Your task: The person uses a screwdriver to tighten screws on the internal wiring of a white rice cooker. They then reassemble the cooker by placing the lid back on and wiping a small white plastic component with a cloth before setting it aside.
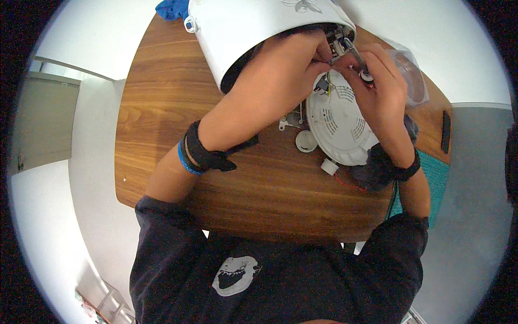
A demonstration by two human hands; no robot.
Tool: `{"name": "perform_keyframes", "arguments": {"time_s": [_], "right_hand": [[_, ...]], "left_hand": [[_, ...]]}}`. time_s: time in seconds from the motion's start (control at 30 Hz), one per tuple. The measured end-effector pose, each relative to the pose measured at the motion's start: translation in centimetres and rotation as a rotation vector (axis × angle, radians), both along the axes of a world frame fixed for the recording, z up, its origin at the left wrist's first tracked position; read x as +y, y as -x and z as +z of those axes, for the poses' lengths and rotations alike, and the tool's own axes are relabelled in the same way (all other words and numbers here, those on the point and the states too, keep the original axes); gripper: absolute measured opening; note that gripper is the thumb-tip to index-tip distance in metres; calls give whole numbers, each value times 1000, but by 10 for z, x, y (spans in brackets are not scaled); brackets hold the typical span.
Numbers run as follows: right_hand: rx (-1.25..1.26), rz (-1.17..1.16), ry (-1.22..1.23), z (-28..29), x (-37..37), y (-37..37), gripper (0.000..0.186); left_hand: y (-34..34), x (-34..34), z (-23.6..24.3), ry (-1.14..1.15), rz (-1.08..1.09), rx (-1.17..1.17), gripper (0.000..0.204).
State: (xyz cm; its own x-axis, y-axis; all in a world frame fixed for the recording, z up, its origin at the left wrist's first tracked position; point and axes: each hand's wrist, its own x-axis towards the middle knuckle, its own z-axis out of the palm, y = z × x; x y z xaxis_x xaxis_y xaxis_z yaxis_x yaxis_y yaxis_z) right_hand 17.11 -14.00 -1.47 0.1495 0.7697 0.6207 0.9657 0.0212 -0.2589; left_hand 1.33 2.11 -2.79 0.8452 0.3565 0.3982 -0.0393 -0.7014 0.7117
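Note:
A white cylindrical appliance housing [226, 38] lies on its side at the top, with a metal-and-wire assembly [337, 40] showing at its open end. My left hand [307, 56] reaches into that opening, fingers bent around a small part I cannot make out. My right hand [380, 78] is closed on a slim metal tool [356, 56], held at the assembly beside my left fingertips. Beneath my hands lies a round white vented cover [337, 127] with a small dark component and wires on it. A round white cap [306, 141] and small metal brackets [283, 123] rest to its left.
The wooden table [156, 97] has curved edges. A white connector block [329, 166] with red wire, a dark cloth [369, 170] and a teal mat [434, 178] lie right of center. A clear plastic container [415, 81] and black strip [445, 132] sit at right, a blue cloth [170, 9] at top left.

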Motion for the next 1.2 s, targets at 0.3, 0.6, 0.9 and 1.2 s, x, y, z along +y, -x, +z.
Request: {"name": "perform_keyframes", "arguments": {"time_s": [0.3, 0.6, 0.9, 1.2], "right_hand": [[44, -32, 20, -2, 0, 1, 22], [70, -55, 80, 9, 0, 8, 18], [161, -68, 87, 7, 1, 6, 20], [256, -132, 95, 7, -3, 10, 21]], "left_hand": [[0, -1, 4, 11, -2, 4, 18], [-2, -1, 5, -1, 7, 22, 19], [-1, -1, 3, 4, 4, 13, 17], [-1, -2, 4, -6, 11, 18, 17]]}}
